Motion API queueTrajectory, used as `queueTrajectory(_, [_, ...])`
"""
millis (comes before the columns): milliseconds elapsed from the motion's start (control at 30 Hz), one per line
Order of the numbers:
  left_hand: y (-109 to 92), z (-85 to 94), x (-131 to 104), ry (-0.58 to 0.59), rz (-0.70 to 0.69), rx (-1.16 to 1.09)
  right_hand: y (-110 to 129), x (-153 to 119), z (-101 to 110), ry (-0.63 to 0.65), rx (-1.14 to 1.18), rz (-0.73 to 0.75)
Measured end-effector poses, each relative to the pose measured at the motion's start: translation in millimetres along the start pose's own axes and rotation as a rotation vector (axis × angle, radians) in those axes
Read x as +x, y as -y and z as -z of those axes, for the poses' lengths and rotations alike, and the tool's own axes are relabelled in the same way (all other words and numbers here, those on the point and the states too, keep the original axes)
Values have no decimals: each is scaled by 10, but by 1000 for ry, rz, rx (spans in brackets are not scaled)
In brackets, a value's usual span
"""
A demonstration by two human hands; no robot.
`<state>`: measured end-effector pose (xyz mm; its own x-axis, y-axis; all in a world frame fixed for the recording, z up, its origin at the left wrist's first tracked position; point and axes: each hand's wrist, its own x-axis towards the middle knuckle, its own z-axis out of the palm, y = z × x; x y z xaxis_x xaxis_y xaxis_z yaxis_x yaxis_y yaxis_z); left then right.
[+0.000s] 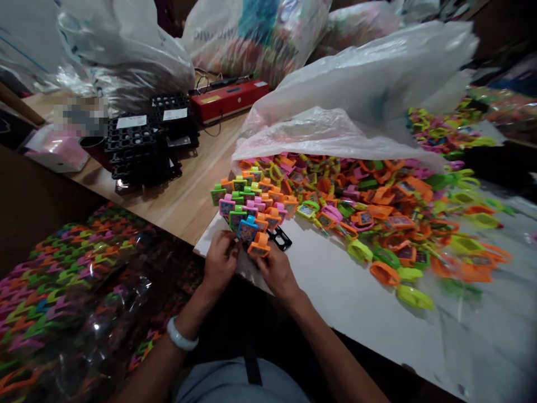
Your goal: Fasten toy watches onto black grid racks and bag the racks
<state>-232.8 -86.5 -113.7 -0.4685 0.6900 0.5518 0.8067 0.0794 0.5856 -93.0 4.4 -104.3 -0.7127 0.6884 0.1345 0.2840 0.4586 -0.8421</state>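
Note:
My left hand (220, 260) and my right hand (276, 272) meet at the near edge of a white board (335, 291). Between the right fingertips sits an orange toy watch (259, 245). The left fingers touch a blue toy watch (247, 229) beside it. Both stand at the front of a black tray (280, 238) filled with upright toy watches (251, 198) in orange, green and pink. A white bracelet (181, 336) circles my left wrist.
A big heap of loose toy watches (390, 218) spills from a clear plastic bag (356, 95) to the right. Black stacked trays (142, 148) and a red device (229, 99) stand on the wooden table (184, 196). A bag of packed watches (71, 291) lies at left.

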Motion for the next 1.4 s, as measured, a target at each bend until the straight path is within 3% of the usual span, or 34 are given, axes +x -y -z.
queueTrajectory(100, [-229,208,96,-137,45,-30,-100,13,326,-97,35,-7])
queueTrajectory(167, [-387,295,244,-95,-43,-21,-229,85,623,-298,-122,-60])
queueTrajectory(233, [-501,294,416,22,-211,32,-384,195,893,-435,-388,-141])
queueTrajectory(300, [-552,220,551,106,-347,93,-524,292,1072,-410,-600,-226])
queueTrajectory(367, [-553,129,618,137,-389,128,-622,332,1148,-362,-675,-253])
queueTrajectory(467, [-530,72,628,154,-353,153,-674,272,1122,-421,-548,-287])
queueTrajectory(533, [-538,102,639,154,-334,175,-636,200,1042,-437,-316,-339])
queueTrajectory(667, [-607,169,764,166,-321,198,-393,128,731,-250,362,-361])
queueTrajectory(767, [-632,122,852,229,-332,213,-186,152,442,-92,632,-356])
queueTrajectory(900, [-578,24,841,259,-307,230,-98,157,239,-48,472,-350])
queueTrajectory(1067, [-522,48,796,245,-323,217,-120,70,189,-116,41,-113])
queueTrajectory(1233, [-610,42,918,313,-324,243,-72,82,57,-50,-167,24])
queueTrajectory(1333, [-644,-53,1010,341,-352,275,-104,149,135,54,-114,25])
queueTrajectory(1400, [-634,-111,1039,351,-355,293,-182,181,336,87,-29,27])
